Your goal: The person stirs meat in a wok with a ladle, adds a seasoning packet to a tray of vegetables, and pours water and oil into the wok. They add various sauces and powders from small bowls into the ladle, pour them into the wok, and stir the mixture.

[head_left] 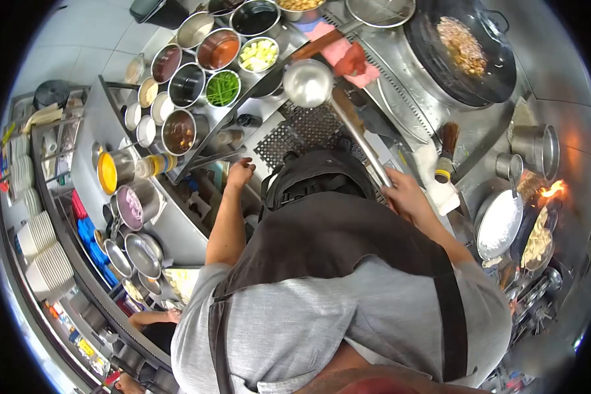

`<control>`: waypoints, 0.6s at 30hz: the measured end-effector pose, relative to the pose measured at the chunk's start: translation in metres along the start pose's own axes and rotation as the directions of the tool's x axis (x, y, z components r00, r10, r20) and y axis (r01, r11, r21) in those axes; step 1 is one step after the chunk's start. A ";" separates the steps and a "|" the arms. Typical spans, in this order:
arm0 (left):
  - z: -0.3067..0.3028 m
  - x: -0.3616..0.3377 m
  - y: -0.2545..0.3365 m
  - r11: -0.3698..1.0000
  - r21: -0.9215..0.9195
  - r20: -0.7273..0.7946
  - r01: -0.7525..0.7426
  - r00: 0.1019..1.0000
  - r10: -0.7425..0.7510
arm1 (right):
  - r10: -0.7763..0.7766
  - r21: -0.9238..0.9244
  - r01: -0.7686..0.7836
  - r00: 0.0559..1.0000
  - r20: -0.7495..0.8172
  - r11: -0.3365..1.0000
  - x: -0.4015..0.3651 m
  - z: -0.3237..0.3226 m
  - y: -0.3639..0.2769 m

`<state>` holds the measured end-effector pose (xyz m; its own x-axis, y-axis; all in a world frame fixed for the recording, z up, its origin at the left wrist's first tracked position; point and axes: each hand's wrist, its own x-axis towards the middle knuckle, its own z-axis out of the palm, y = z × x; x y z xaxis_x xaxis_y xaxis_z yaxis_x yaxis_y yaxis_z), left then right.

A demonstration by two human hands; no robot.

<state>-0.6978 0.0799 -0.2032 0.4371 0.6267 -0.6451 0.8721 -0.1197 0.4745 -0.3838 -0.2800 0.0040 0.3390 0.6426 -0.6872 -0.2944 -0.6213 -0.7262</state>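
Inside a crowded kitchen, the left hand (241, 172), fingers loosely curled, hovers near the steel counter's (180, 230) edge; the right, forearm angled inward, grips a long-handled silver metal ladle (308, 83).

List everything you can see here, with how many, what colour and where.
Ladle: one, silver, upper centre
Wok: one, black, brownish food inside, upper right
Strainer: one, silver, top
Brush: one, brown bristles, right
Flame: one, orange, far right
Cloths: pink and red, upper centre
Ingredient containers: many, mostly metal, left
Plates: stacked, white, far left
Apron: one, black, centre
Co-worker's arm: one, bare, lower left
Left hand: one, bare, left of apron
Right hand: one, bare, on ladle handle
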 end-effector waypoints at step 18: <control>-0.002 -0.181 -0.106 0.924 -0.293 0.046 0.245 0.969 -0.242 | -0.104 -0.732 0.079 0.995 0.012 0.676 0.394 0.155 -0.043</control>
<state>-0.8695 -0.0187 -0.1354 0.2225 0.6012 -0.7675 0.8484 0.2684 0.4563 -0.3756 0.0694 -0.2385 0.3568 0.7089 -0.6085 0.4823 -0.6976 -0.5299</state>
